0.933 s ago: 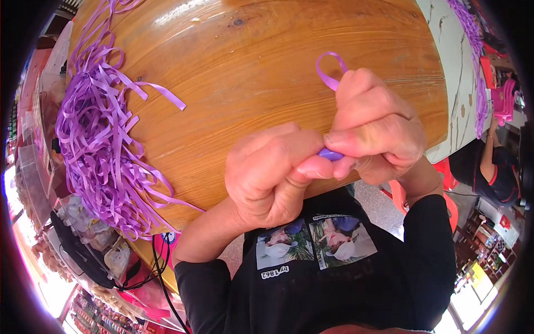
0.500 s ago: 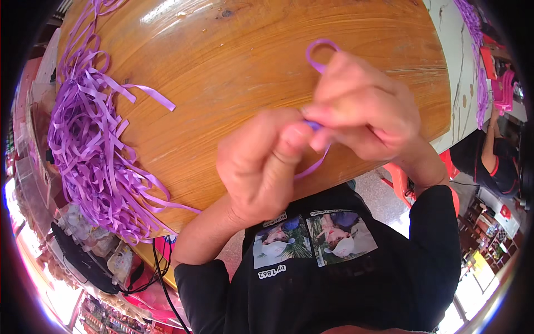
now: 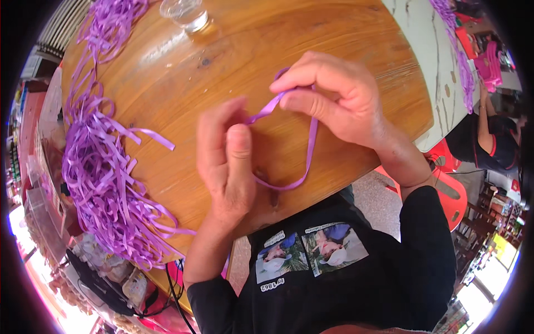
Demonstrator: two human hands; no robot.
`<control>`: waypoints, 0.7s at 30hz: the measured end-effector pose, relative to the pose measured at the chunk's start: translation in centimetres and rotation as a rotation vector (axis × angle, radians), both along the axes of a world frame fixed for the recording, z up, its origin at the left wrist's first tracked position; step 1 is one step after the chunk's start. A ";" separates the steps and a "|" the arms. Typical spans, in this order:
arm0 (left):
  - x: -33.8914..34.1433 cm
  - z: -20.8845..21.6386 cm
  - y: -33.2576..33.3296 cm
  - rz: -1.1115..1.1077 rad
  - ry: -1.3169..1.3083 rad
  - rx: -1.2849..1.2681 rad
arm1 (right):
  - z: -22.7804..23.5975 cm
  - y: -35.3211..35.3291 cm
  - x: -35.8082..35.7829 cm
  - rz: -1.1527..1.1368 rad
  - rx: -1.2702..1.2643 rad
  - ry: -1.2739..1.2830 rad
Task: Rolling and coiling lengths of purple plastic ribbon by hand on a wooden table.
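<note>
Above the wooden table, a thin purple ribbon (image 3: 311, 146) stretches between my two hands, and a loose loop of it hangs down below them. My right hand (image 3: 339, 100) pinches the ribbon between thumb and fingertips. At the left, my left hand (image 3: 223, 158) has its thumb and fingers around the ribbon's other part. Those fingers are slightly blurred, and the knot or end there is hidden. A tangled pile of purple ribbons (image 3: 105, 183) lies to the left of my left hand, along the table's edge.
A clear cup (image 3: 192, 15) stands on the wooden table (image 3: 356, 39) at the far side. More purple ribbons (image 3: 114, 22) lie at the far left. A white marbled tabletop (image 3: 417, 33) adjoins on the right. Red stool (image 3: 448, 195) and another person (image 3: 484, 139) are beyond. Black cables (image 3: 172, 286) hang lower left.
My hands, close together before at a small blue-purple spot, have moved apart with the ribbon between them. The view has shifted, and the clear cup now shows at the top.
</note>
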State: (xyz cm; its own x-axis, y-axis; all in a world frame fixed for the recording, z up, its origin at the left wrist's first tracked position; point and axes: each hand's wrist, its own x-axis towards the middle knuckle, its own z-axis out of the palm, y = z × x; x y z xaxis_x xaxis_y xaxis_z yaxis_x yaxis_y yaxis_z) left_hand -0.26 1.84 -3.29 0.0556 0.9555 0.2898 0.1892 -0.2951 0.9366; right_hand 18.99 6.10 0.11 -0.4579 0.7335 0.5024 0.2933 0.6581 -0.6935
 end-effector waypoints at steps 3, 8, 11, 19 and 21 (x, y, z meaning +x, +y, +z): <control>-0.3 -0.3 0.8 0.151 -0.086 -0.021 | 0.5 0.0 2.2 -0.175 -0.459 0.448; -0.6 -0.3 0.4 0.119 -0.207 -0.152 | 0.9 2.8 13.2 -0.495 -0.435 0.654; 0.2 -0.5 0.0 0.030 -0.118 -0.141 | 2.8 3.8 21.8 -0.772 -0.224 0.733; 1.7 -1.0 0.1 -0.125 0.269 0.192 | 1.4 8.1 27.5 -1.050 0.116 0.213; 1.8 -1.2 0.1 -0.166 0.330 0.320 | -0.4 9.1 25.2 -1.097 0.058 -0.296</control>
